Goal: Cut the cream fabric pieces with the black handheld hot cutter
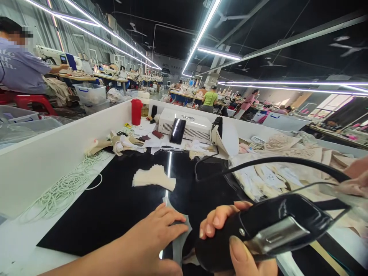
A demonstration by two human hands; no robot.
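- Black mat (pixel 109 207) covers much of the white table (pixel 21 245).
- I have my left hand (pixel 159 230) loosely spread, touching a grey fabric piece (pixel 179 244) on the mat.
- My right hand (pixel 244 260) grips a black handheld tool (pixel 267 214).

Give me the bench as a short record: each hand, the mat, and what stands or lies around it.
Left hand: laid over a thin grey cut piece
Right hand: gripping a black handheld tool with a metal part
Mat: black mat, bearing a stack of cream cut pieces
Left side: tangled pale green cord
Back: red cup, white vented box, smartphone leaning against it
Right side: clear plastic bag with cream pieces
Unclear: the tool's exact type
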